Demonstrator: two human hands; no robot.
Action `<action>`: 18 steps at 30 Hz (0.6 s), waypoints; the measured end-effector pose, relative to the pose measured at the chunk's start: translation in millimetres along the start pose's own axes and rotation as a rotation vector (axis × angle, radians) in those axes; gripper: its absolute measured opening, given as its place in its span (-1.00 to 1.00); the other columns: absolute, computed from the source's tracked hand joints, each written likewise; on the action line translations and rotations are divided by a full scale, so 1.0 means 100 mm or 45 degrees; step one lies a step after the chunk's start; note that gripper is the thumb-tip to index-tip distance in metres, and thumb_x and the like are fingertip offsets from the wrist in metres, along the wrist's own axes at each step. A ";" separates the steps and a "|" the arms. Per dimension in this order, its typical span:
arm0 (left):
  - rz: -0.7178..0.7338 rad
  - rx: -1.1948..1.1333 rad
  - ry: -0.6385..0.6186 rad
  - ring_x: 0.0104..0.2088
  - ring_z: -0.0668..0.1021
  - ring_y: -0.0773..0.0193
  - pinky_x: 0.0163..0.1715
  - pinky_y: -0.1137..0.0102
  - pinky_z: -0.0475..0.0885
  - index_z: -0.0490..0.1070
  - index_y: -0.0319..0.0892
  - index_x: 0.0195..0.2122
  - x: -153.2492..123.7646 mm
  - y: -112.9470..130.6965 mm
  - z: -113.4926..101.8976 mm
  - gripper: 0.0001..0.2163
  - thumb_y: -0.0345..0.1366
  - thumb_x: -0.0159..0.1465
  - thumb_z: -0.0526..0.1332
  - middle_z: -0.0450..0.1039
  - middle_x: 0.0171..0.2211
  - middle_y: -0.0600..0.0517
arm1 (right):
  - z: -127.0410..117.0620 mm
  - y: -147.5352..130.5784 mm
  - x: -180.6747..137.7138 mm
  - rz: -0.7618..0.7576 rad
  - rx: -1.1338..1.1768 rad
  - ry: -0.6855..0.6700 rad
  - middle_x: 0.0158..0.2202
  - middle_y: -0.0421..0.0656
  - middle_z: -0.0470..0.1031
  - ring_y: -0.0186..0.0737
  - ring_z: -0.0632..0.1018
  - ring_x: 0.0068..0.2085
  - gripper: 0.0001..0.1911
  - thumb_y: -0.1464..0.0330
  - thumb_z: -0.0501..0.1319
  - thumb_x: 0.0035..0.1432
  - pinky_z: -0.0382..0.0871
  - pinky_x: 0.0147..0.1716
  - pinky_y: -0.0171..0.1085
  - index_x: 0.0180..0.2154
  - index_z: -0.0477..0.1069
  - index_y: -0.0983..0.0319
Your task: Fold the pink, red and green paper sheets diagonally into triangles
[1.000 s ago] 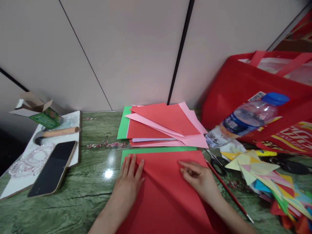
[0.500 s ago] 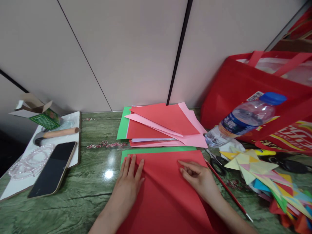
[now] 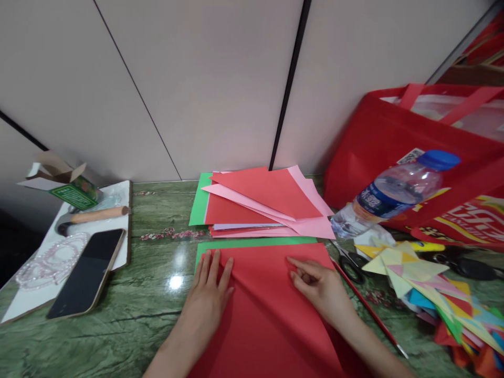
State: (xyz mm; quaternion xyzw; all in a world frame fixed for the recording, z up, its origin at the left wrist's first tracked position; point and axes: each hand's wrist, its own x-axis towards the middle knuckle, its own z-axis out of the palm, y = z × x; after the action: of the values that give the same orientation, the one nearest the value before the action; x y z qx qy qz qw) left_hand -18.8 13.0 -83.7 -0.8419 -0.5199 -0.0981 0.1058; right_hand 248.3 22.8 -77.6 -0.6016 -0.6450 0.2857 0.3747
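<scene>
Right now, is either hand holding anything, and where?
Nothing is gripped: the left hand lies flat on the red sheet by its far-left corner; the right hand presses its far-right part.

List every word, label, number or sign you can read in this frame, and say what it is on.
Nothing reads clearly enough to quote.
Water bottle label: white characters on blue, blurred.
Red bag: large white and yellow print, cut off and blurred.
Sticker on the bag: QR code, no legible text.
Green box: white print, too small.
</scene>
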 end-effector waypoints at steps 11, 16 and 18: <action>0.015 0.047 0.011 0.25 0.12 -0.16 0.07 0.01 0.30 0.19 -0.17 0.19 0.00 0.00 0.02 -0.60 -0.26 0.33 0.00 0.17 0.21 -0.29 | -0.05 -0.04 0.05 -0.158 -0.602 -0.095 -0.40 -0.12 0.49 -0.28 0.49 -0.50 -0.65 0.30 0.05 0.16 0.30 -0.51 -0.34 -0.11 0.51 0.20; 0.034 0.081 0.015 0.23 0.15 -0.19 0.05 0.01 0.32 0.20 -0.17 0.18 0.01 0.00 0.01 -0.59 -0.26 0.31 0.03 0.19 0.19 -0.31 | -0.07 0.01 0.05 -0.257 -0.820 -0.076 -0.19 -0.03 0.53 -0.21 0.57 -0.41 -0.59 0.27 0.04 0.20 0.37 -0.47 -0.31 0.04 0.40 0.18; 0.049 0.097 0.016 0.22 0.17 -0.20 0.04 0.01 0.33 0.20 -0.19 0.18 0.01 0.00 -0.01 -0.58 -0.27 0.30 0.05 0.20 0.18 -0.32 | -0.06 0.03 0.06 -0.266 -0.897 -0.084 -0.16 -0.02 0.53 -0.19 0.58 -0.38 -0.58 0.28 0.03 0.20 0.39 -0.48 -0.30 0.06 0.38 0.17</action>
State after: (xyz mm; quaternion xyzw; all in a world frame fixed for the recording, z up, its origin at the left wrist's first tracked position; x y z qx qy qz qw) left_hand -18.3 14.0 -82.5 -0.8466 -0.5062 -0.0814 0.1429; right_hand 255.0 28.1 -75.4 -0.6151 -0.7735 0.0254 0.1507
